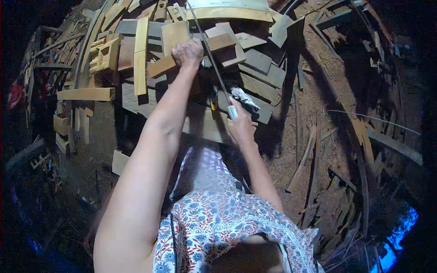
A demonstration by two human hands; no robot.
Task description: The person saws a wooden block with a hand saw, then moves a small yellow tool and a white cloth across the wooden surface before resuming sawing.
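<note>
My left hand (187, 52) is closed over a short brown wooden board (161, 67) that lies at a slant on the wood pile. The board seems to come out on the other side of the fist, though the hand hides its middle. In my right hand (241, 125), nearer my body, is the pale handle (232, 112) of a long, thin-bladed tool. Its dark blade (213, 61) runs forward past my left hand and crosses over the board. Seen nearly edge-on, the blade does not show whether it has teeth. Just right of the blade lies a crumpled whitish cloth (245, 98).
Planks and offcuts are heaped around my hands, with a narrow yellow plank (141, 54) to the left. A carved wooden block (105, 54) sits beyond it. A small yellow item (214, 103) lies near the handle. Long strips of wood (309, 154) litter the ground at right.
</note>
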